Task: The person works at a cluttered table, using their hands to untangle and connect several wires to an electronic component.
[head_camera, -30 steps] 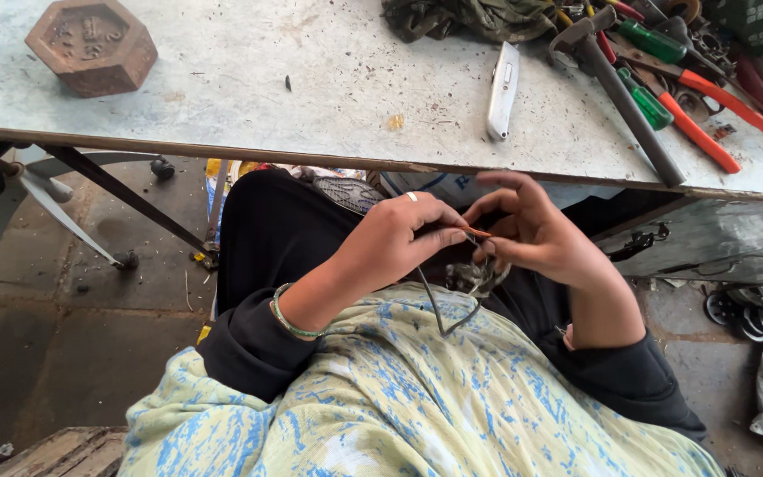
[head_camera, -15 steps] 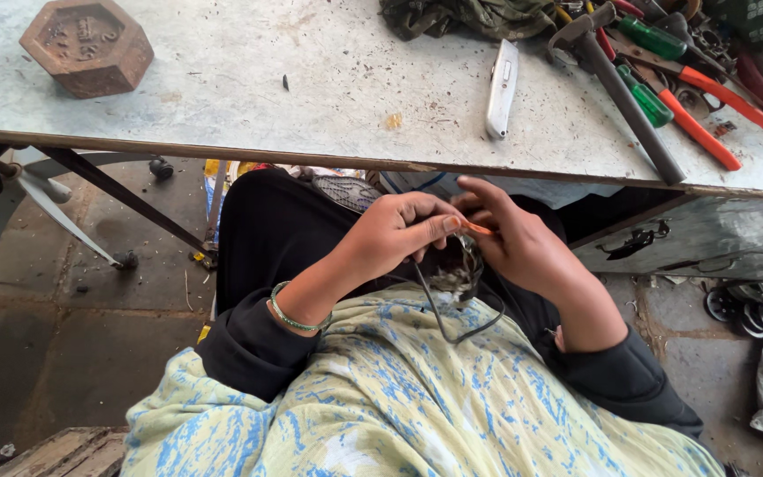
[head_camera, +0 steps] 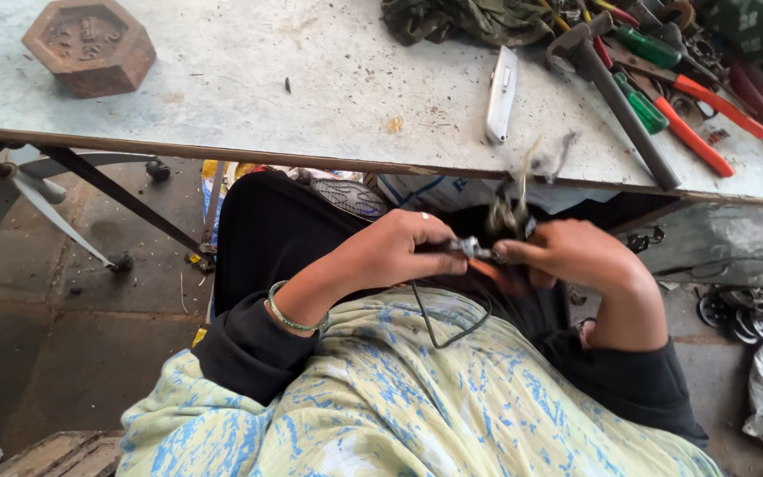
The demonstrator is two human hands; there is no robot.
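Both my hands work in my lap, below the front edge of a grey worktable (head_camera: 267,97). My left hand (head_camera: 404,252) pinches a thin dark wire (head_camera: 439,322) whose loop hangs down over my patterned cloth. My right hand (head_camera: 571,256) grips the other end of the wire, where a small metal part (head_camera: 470,247) sits between the two hands. A blurred bundle of wire strands (head_camera: 514,208) sticks up above my right fingers. A green bangle is on my left wrist.
On the table lie a rusty hexagonal metal block (head_camera: 90,46), a white utility knife (head_camera: 501,93), a hammer (head_camera: 620,102), and several orange- and green-handled tools (head_camera: 691,115) at the right. A dark cloth (head_camera: 461,18) lies at the back. Metal legs stand at the left.
My hands have drawn slightly apart, the right one sliding to the right. The wire bundle now swings up blurred above my right fingers, and the loop still hangs below.
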